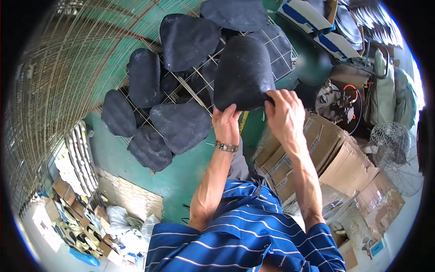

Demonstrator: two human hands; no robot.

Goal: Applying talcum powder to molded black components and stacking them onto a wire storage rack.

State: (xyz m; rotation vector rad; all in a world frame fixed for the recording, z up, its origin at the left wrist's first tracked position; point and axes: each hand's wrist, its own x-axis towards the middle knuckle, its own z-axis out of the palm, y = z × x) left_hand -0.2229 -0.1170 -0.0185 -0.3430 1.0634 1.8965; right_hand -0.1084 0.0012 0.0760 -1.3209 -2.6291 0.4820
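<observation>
A dark, rounded pad (244, 68) with a smooth, slightly shiny surface is held up before me by its near edge. My left hand (226, 124) pinches its near left corner, and a metal bracelet circles that wrist. At the near right corner, my right hand (286, 112) grips the edge with the thumb toward me. Beyond and to the left, several similar dark pads lie spread over a wire rack (199, 86), among them a large one (181, 127) and a far one (188, 43). What the pads are made of I cannot tell.
Tall wire grid panels (59, 90) lean along the left. Cardboard boxes (317, 149) stand close on my right, with a wire-caged fan (389, 143) and a machine with an orange hose (337, 99) beyond. Blue and white cartons (308, 16) sit at far right. Green floor (176, 190) shows below.
</observation>
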